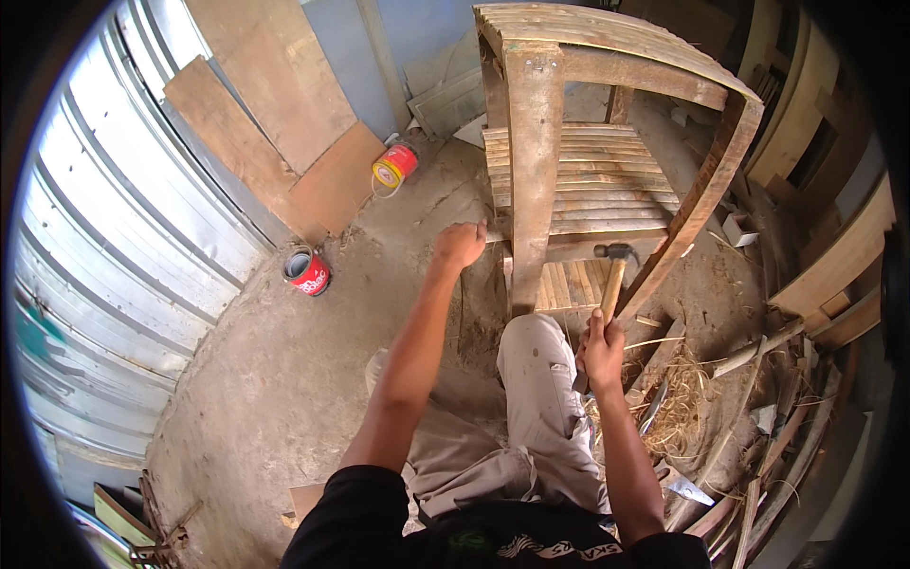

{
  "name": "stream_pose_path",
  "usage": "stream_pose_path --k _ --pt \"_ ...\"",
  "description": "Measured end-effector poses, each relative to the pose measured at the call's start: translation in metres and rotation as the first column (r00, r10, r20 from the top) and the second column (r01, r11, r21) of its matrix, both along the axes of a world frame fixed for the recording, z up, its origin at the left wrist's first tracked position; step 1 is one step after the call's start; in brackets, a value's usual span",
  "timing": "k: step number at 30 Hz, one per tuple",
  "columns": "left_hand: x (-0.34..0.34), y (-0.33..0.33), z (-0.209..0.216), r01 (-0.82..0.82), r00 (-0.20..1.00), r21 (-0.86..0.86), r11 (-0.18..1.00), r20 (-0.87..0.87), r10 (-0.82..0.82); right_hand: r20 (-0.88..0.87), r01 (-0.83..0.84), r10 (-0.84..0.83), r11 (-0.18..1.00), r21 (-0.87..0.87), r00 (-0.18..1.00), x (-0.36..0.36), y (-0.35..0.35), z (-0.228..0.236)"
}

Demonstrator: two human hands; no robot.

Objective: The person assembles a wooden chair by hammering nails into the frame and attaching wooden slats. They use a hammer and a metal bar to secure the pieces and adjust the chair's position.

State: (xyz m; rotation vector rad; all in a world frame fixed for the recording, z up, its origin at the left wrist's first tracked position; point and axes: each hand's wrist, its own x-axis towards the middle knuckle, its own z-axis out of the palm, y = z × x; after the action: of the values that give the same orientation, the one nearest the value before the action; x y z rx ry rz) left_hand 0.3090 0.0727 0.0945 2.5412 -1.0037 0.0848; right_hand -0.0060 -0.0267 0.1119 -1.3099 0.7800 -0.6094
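A wooden stand with slatted shelves and a slatted top stands in front of me. My left hand is closed at its left side, gripping the end of a pale wooden slat that runs behind the near post. My right hand is wrapped round the wooden handle of a hammer. The hammer points up, its dark head in front of the stand's lower opening. Above the lower slats, the middle shelf has several slats side by side. My bent knee is close to the near post.
Two paint cans, one red and one red and yellow, are on the floor to the left. Plywood sheets lean near a corrugated metal wall. Wood scraps, shavings and a saw blade lie at right.
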Motion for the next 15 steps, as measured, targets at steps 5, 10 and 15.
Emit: stream_pose_path --k 5,10,15 --pt "0.013 -0.011 -0.002 -0.042 0.999 0.057 0.997 0.032 0.04 -0.155 0.139 -0.121 0.985 0.106 0.98 -0.007 0.01 0.002" --pt "-0.011 -0.001 0.002 -0.013 0.992 -0.088 0.996 0.126 0.024 0.242 0.161 -0.241 0.937 0.31 0.94 -0.004 0.025 -0.004" --pt "-0.093 0.024 0.018 0.261 0.947 -0.654 0.71 0.317 -0.057 0.358 0.278 -0.324 0.944 0.175 0.876 -0.039 0.028 -0.034"
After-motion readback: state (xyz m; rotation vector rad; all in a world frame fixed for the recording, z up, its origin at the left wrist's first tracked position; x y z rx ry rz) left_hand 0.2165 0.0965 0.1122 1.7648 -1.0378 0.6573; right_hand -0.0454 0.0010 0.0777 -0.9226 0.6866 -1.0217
